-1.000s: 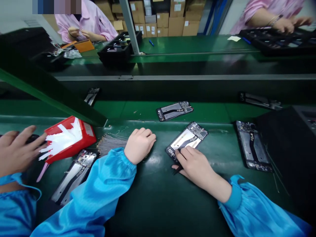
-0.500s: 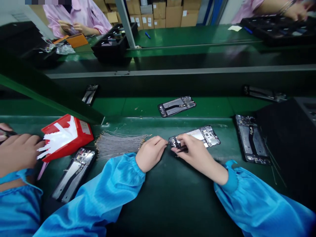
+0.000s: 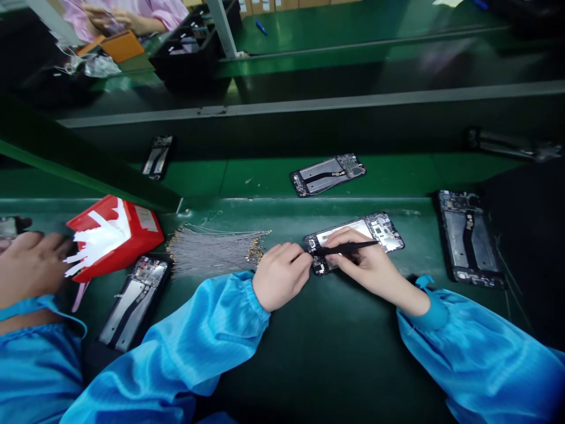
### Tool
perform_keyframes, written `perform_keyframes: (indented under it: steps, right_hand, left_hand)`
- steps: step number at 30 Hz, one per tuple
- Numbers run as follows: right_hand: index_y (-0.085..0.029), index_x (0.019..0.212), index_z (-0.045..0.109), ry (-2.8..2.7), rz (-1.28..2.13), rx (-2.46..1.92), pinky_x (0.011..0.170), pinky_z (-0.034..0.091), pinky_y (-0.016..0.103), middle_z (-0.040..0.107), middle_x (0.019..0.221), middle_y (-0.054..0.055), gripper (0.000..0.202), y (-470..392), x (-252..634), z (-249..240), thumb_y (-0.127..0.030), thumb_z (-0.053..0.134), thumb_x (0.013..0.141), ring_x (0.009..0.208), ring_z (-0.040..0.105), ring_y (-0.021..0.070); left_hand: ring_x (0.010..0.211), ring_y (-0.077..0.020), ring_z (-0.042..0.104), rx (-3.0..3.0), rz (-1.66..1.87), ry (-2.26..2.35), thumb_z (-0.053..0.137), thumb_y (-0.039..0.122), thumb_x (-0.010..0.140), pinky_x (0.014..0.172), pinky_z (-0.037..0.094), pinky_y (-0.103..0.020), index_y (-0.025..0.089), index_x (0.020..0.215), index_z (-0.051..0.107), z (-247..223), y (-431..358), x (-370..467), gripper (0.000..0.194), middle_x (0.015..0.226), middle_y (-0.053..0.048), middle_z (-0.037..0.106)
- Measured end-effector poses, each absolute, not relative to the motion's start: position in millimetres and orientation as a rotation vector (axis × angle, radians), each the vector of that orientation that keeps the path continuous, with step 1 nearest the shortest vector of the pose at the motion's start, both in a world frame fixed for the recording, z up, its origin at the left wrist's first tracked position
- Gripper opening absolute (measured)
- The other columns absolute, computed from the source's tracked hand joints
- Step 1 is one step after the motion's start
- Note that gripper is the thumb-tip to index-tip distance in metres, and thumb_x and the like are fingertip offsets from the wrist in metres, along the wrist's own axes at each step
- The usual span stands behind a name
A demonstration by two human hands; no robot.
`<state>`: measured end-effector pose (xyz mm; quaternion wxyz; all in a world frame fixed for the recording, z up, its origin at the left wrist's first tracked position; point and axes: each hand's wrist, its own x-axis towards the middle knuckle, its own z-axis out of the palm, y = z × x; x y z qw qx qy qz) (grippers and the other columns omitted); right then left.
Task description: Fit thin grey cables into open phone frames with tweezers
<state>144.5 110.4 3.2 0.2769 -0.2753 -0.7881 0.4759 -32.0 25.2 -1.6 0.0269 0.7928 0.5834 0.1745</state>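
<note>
An opened phone (image 3: 385, 231) lies on the green bench in front of me, its silver frame and circuit board facing up. My right hand (image 3: 357, 253) is over its middle, closed on black tweezers (image 3: 348, 247) whose tip points left at the phone's left end. My left hand (image 3: 283, 275) is closed at that same end, fingertips by the tweezers' tip; what they pinch is too small to make out. Just left of it lies a bundle of thin grey cables (image 3: 212, 250) with gold-coloured ends.
Left are a red box (image 3: 143, 232) with white strips, another opened phone (image 3: 132, 309) and a co-worker's hand (image 3: 33, 265). More opened phones lie behind (image 3: 329, 175) and at right (image 3: 470, 238), beside a black surface. A green post slants across the left.
The view has tilted down. The tweezers in my right hand have swung out from under the palm, their tip now beside my left fingertips at the phone's left end.
</note>
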Motion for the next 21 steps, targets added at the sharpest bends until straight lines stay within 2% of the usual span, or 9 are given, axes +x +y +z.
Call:
perform_keyframes:
  steps: [4,8,17,21]
  right_hand:
    - [-0.021,0.082,0.054,-2.117,1.195,-0.765,0.069,0.046,0.031,0.059,0.082,0.003,0.009,107.0,144.2,4.5,-0.017,0.059,0.075,0.079,0.057,0.0168]
    - [-0.02,0.075,0.048,-2.076,1.227,-0.706,0.07,0.046,0.032,0.059,0.081,0.002,0.011,107.1,143.6,5.9,-0.016,0.058,0.076,0.079,0.057,0.0161]
    - [-0.02,0.086,0.055,-2.2,1.138,-0.662,0.07,0.047,0.031,0.061,0.082,0.003,0.011,105.1,141.3,4.4,-0.015,0.056,0.077,0.078,0.057,0.0156]
    - [-0.02,0.085,0.058,-2.118,1.218,-0.74,0.071,0.047,0.031,0.062,0.084,0.003,0.007,106.9,141.0,6.4,-0.017,0.055,0.079,0.08,0.058,0.0157]
  left_hand:
    - [0.066,-0.0141,0.047,2.488,0.538,1.84,0.042,0.02,0.085,0.061,0.037,-0.027,0.017,0.074,0.058,0.7,25.5,-32.0,0.019,0.07,-0.002,0.054]
    - [0.064,-0.0137,0.045,2.516,0.531,1.831,0.042,0.02,0.084,0.06,0.035,-0.027,0.017,0.072,0.058,1.6,26.2,-31.0,0.02,0.068,-0.002,0.053]
    - [0.063,-0.0136,0.043,2.579,0.537,1.845,0.044,0.019,0.083,0.059,0.032,-0.027,0.017,0.068,0.055,0.5,26.6,-29.8,0.019,0.065,-0.002,0.051]
    - [0.063,-0.0136,0.043,2.589,0.554,1.847,0.044,0.019,0.083,0.06,0.032,-0.027,0.017,0.067,0.055,0.1,26.2,-29.9,0.019,0.066,-0.002,0.052]
